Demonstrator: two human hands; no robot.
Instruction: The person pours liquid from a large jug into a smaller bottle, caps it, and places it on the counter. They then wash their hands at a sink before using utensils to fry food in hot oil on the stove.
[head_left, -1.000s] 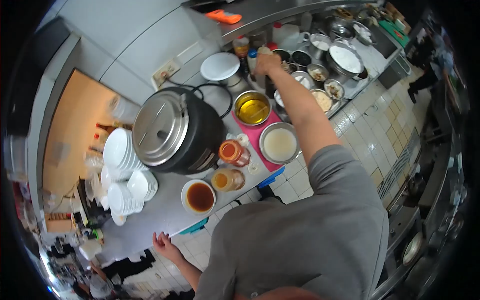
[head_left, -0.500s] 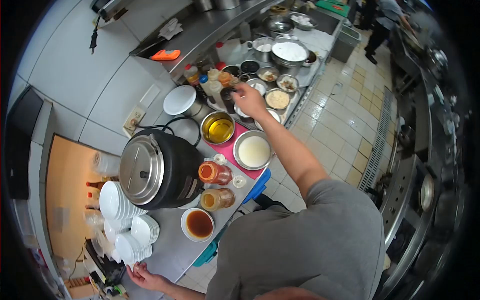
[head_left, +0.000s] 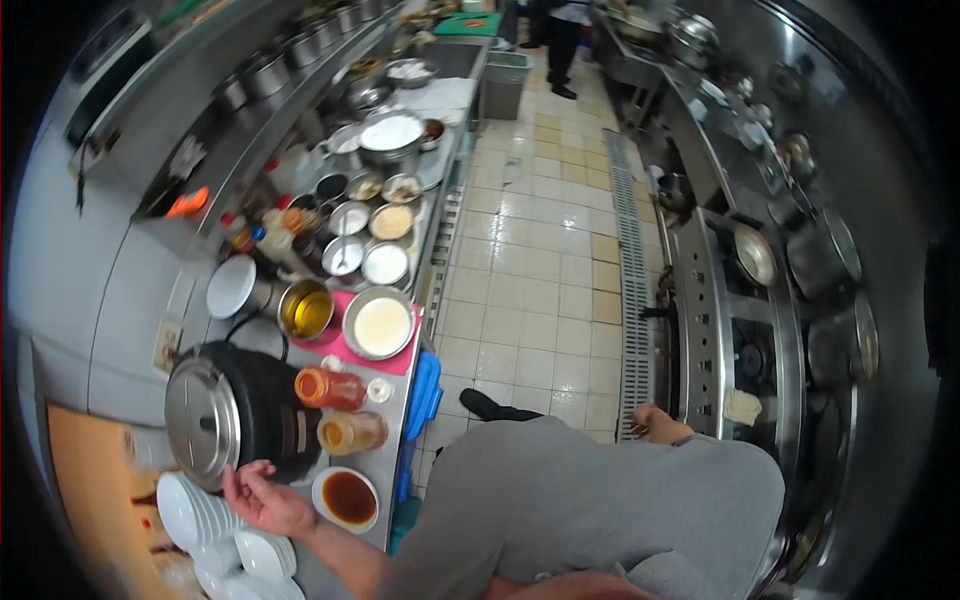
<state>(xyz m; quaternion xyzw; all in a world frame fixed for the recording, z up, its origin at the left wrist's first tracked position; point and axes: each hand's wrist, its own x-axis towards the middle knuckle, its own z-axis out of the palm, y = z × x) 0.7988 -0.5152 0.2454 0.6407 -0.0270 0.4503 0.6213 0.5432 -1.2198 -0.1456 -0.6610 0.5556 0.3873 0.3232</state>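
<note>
My left hand (head_left: 268, 498) is open beside the round metal lid (head_left: 203, 422) of a black soup warmer (head_left: 262, 395), its fingers loosely bent and apart. No object shows in it. Close by on the counter stand a white bowl of brown sauce (head_left: 350, 499) and a stack of white bowls (head_left: 193, 512). My right hand (head_left: 656, 424) hangs low at my right side, near the front of the stove (head_left: 697, 345). Its fingers are loosely curled and slightly apart, with nothing seen in them; my body hides part of that arm.
On the left counter are an orange sauce jar (head_left: 330, 388), a yellowish jar (head_left: 352, 433), a pot of yellow oil (head_left: 306, 309) and a bowl of white liquid (head_left: 381, 322). Farther back stand several ingredient bowls. A tiled aisle (head_left: 520, 290) runs ahead to a person (head_left: 563, 45).
My right hand has left the bottles and small bowls and dropped to my right side. My left hand has come up beside the warmer's lid. The view has turned right, along the aisle.
</note>
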